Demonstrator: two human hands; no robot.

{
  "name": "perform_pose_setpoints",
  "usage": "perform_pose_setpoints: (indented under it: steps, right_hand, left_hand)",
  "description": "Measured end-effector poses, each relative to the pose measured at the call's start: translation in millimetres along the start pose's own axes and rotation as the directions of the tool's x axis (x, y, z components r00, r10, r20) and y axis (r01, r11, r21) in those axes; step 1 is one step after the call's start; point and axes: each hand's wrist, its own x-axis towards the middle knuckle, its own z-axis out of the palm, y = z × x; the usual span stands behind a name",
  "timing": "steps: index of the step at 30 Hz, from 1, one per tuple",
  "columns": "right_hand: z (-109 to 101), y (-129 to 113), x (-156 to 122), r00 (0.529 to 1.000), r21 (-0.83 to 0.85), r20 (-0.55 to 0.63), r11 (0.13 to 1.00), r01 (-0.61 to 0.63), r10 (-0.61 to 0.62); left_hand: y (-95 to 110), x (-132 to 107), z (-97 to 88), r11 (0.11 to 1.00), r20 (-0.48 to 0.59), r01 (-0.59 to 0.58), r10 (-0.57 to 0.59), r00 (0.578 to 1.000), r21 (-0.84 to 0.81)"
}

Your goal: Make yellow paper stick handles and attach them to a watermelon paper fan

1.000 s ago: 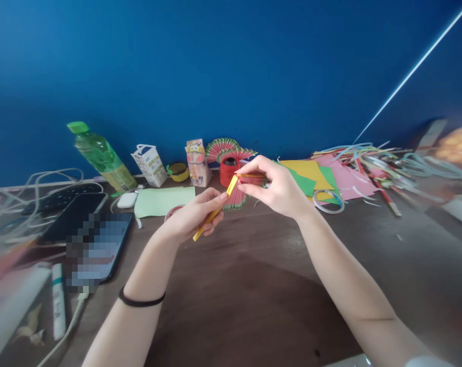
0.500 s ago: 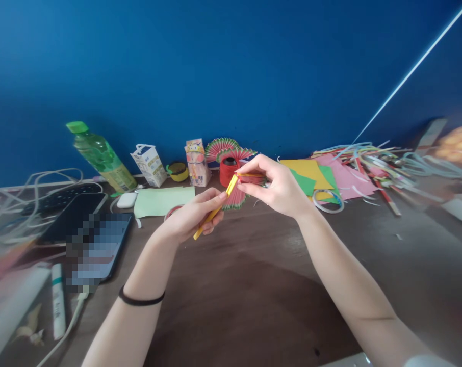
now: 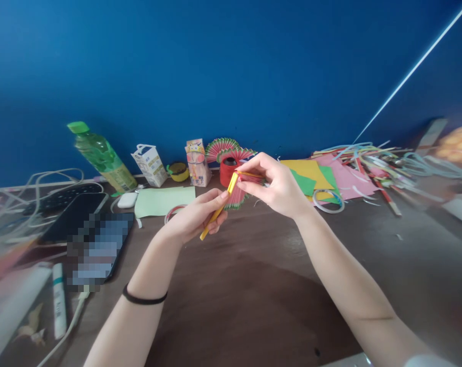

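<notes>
My left hand (image 3: 196, 214) is closed around a slim yellow stick (image 3: 233, 182), which slants up to the right; its lower end shows below my fingers. At the stick's upper end my right hand (image 3: 279, 187) is closed in a pinch on a pleated paper fan, red with green edges, partly hidden by the fingers. Another pleated section (image 3: 236, 199) spreads out just below the pinch. Beyond, more pleated fans (image 3: 222, 149) show by a red round object (image 3: 227, 172) with a dark centre; whether all the pleats are joined I cannot tell.
A green bottle (image 3: 101, 155), a small white carton (image 3: 149, 165), a yellow tape (image 3: 178, 172) and a decorated box (image 3: 197, 165) line the blue wall. Coloured paper (image 3: 351, 181) and thin strips lie right. A phone (image 3: 101, 250), cables and a white marker (image 3: 58, 300) lie left.
My left hand has shifted slightly to the right, and the lower end of the yellow stick has swung right with it, leaving the stick a bit steeper. My right hand stays nearly in place.
</notes>
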Motion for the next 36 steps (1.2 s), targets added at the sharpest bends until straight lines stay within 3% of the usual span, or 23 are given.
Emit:
perform_pose_setpoints:
  steps: [19, 36]
  right_hand:
    - [0, 1, 1, 0.999, 0.087, -0.028, 0.995, -0.043, 0.046]
    - [12, 2, -1, 0.997, 0.225, -0.022, 0.972, -0.067, 0.074]
  left_hand:
    - [-1, 1, 3.5, 0.973, 0.135, 0.014, 0.018, 0.991, -0.232]
    - [-13, 9, 6.4, 0.98, 0.119, -0.08, 0.103, 0.988, -0.183]
